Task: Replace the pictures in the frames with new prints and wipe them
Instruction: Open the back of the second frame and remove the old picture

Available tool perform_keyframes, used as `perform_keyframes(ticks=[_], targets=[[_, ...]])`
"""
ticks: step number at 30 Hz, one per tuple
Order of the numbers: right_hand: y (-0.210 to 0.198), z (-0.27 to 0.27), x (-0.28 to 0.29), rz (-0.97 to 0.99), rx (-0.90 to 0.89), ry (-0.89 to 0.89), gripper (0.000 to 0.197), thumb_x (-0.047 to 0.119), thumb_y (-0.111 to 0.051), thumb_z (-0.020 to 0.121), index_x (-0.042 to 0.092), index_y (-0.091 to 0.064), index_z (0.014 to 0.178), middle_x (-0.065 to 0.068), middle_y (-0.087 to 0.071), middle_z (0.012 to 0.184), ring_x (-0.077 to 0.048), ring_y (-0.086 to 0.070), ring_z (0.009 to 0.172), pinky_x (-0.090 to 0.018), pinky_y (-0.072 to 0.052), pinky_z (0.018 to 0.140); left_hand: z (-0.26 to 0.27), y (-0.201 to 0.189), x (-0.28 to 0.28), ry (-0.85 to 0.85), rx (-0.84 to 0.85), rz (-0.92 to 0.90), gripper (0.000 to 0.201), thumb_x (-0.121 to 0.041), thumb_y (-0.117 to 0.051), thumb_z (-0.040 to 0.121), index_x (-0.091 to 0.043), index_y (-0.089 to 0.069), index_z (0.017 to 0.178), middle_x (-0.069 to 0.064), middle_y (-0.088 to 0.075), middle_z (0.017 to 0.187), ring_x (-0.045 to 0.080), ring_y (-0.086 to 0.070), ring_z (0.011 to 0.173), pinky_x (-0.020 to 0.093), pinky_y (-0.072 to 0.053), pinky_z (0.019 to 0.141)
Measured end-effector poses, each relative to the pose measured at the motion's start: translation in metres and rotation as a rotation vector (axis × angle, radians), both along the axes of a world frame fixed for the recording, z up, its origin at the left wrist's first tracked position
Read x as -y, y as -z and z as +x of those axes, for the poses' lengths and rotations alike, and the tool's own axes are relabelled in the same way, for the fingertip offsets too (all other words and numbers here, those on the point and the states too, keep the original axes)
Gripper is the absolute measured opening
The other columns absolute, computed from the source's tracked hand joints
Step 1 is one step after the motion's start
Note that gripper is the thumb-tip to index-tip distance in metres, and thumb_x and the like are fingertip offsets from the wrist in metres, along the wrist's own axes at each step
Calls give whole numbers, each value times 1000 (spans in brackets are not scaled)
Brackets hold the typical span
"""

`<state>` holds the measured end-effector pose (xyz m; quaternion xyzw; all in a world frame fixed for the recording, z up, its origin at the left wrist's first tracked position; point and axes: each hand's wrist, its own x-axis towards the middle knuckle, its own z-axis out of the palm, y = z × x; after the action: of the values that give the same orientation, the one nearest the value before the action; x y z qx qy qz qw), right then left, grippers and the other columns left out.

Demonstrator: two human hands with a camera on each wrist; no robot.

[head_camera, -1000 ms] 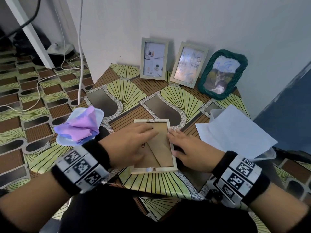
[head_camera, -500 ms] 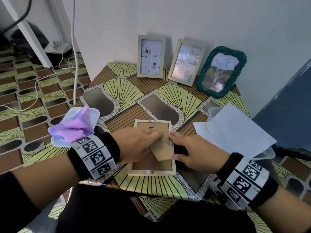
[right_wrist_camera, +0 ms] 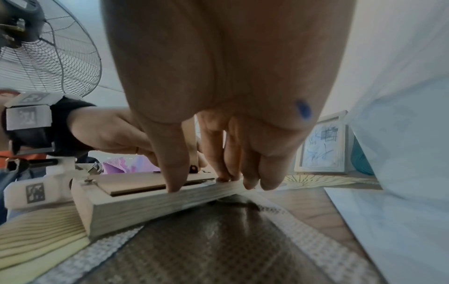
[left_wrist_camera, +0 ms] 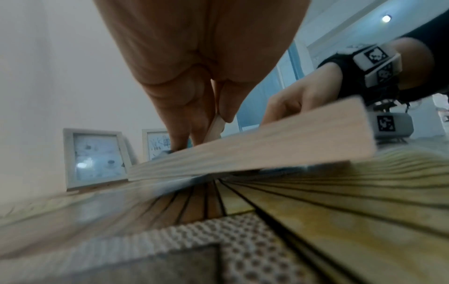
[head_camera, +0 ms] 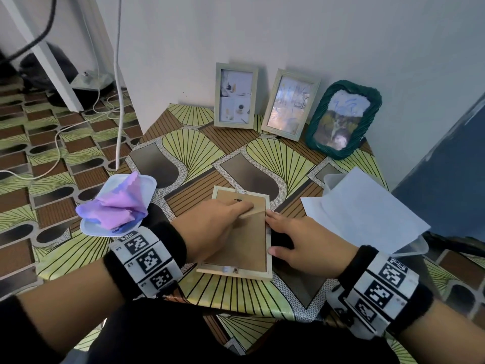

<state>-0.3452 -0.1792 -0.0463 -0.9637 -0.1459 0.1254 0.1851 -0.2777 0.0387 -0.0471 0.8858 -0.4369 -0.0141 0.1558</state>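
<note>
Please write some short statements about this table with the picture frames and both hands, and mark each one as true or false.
1. The wooden frame between the hands lies face down on the table. True.
2. The left hand pinches the frame's stand flap. True.
3. The right hand holds the purple cloth. False: its fingers rest on the frame's right edge; the cloth lies in a white dish at the left.
4. Two frames stand against the wall. False: three stand there, two pale frames and one green frame.
5. White paper sheets lie right of the frame. True.
</note>
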Motion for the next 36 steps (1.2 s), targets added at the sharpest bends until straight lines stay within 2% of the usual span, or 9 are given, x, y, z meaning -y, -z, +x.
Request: perform_keyframes(ticks=[4, 13, 17, 21, 24, 28, 30, 32, 36], targets=[[1, -1, 3, 48, -36, 3, 70, 34, -62, 93, 27, -28, 154, 13, -18, 161, -4, -28, 144, -25, -27, 116, -2, 1, -7, 0, -31, -103, 38, -15, -46, 101, -21, -51, 138, 2, -63, 128, 25, -61, 106, 27, -43, 86], [1, 5, 2, 57, -75, 16, 71, 30, -65, 93, 21, -29, 154, 12, -17, 161, -6, -29, 144, -26, -27, 117, 1, 2, -5, -21, -158, -23, 28, -11, -42, 101, -22, -45, 127, -2, -60, 119, 16, -56, 102, 30, -44, 86], [2, 4, 3, 99, -49, 14, 76, 29, -68, 91, 23, -27, 154, 11, -20, 160, -3, -25, 145, -27, -25, 118, 4, -2, -10, -18, -186, -104, 25, -17, -44, 103, -21, -50, 127, -6, -61, 119, 8, -53, 97, 21, -37, 81], [0, 4, 4, 103, -34, -10, 75, 28, -69, 89, 26, -30, 154, 14, -21, 160, -4, -30, 144, -29, -30, 116, 0, -9, -16, -15, -204, -193, 28, -17, -46, 102, -22, -52, 128, -12, -62, 110, 0, -56, 93, 27, -42, 78], [-1, 3, 3, 79, -33, -24, 70, 31, -67, 90, 26, -33, 152, 16, -21, 160, -6, -36, 141, -29, -33, 114, -4, -24, -23, -23, -181, -303, 32, -11, -48, 101, -18, -55, 131, -9, -64, 120, 9, -60, 107, 29, -47, 90], [1, 0, 0, 14, -35, -23, 68, 44, -55, 96, 24, -27, 155, 15, -12, 163, -8, -29, 145, -28, -28, 117, -5, -45, -44, -82, -141, -384, 35, -5, -48, 100, -14, -60, 131, -14, -59, 132, 0, -53, 122, 13, -37, 103], [3, -2, -3, -48, -25, -25, 71, 49, -51, 97, 24, -20, 156, 13, -7, 164, -8, -22, 147, -29, -25, 118, -5, -51, -60, -114, -54, -323, 34, -2, -49, 99, -13, -61, 129, -25, -59, 119, -19, -49, 113, -2, -31, 93], [5, -3, -5, -100, -13, -27, 75, 51, -49, 97, 23, -15, 157, 11, -4, 164, -9, -18, 149, -29, -24, 119, -4, -49, -77, -141, -3, -223, 34, -2, -50, 99, -15, -61, 129, -31, -56, 108, -32, -41, 99, -7, -25, 85], [4, -5, -7, -137, 9, -12, 76, 52, -48, 96, 22, -14, 157, 11, -4, 164, -9, -20, 148, -27, -24, 116, -7, -34, -102, -205, -171, -24, 40, -11, -42, 102, -28, -54, 137, -29, -50, 127, -16, -43, 108, -7, -21, 89]])
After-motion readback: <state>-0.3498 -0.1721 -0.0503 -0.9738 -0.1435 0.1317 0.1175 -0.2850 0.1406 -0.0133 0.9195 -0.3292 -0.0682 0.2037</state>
